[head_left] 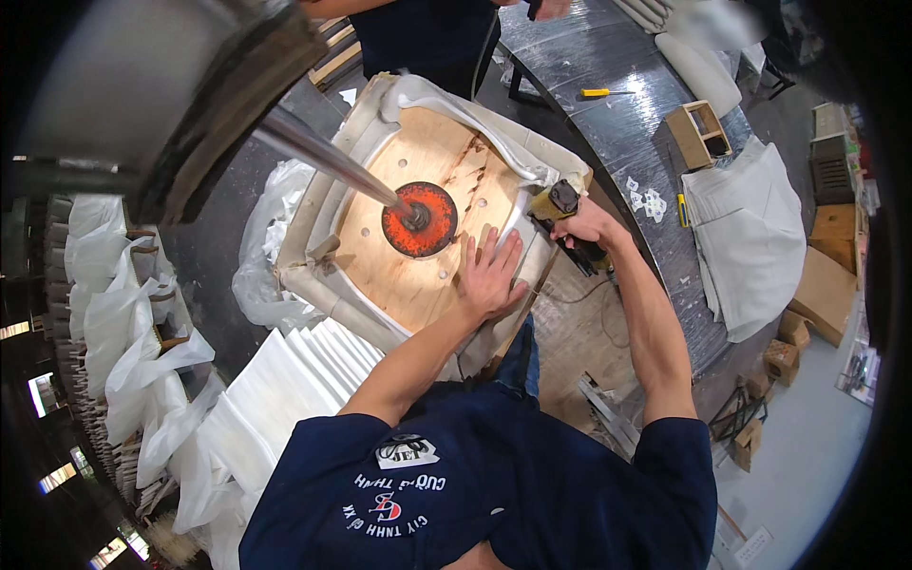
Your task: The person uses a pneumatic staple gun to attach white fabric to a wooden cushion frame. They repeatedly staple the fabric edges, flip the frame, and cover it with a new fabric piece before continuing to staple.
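Note:
A plywood seat board (456, 157) lies inside a pale fabric cover (328, 271) whose edges fold up around it. A round orange-red press disc (418, 237) on a metal rod (328, 157) bears on the board's middle. My left hand (491, 275) lies flat, fingers spread, across the right edge of the board and the folded fabric, holding nothing. My right hand (587, 224) is wrapped around a staple gun (560, 200), yellowish and black, at the seat's right edge. Its nose is hard to see, so I cannot tell whether it touches the fabric.
A plastic-covered table (560, 57) curves along the right, bearing a yellow screwdriver (596, 92), a wooden box (698, 135) and grey fabric pieces (750, 237). White folded sheets (285, 389) stand left of me. Another person (423, 38) stands beyond the seat. A thin hose (579, 299) hangs below the gun.

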Demonstrator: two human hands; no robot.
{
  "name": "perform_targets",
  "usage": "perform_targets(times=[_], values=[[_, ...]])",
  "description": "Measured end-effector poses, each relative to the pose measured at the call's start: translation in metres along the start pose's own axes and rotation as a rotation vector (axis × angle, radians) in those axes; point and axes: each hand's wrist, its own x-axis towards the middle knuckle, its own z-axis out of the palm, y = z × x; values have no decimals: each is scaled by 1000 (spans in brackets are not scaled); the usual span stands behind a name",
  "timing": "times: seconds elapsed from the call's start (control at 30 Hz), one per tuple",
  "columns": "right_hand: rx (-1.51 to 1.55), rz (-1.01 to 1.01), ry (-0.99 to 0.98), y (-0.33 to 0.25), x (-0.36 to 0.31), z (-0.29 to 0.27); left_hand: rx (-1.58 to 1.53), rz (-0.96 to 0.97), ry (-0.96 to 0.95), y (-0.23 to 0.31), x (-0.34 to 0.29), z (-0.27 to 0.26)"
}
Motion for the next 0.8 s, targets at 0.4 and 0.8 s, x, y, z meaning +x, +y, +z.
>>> perform_targets(times=[0.4,0.8], values=[[-87,-18,6,-2,-45,65,21,-112,50,-3,-39,-28],[-79,-13,25,9,-73,126,15,-292,86,-14,-102,-19]])
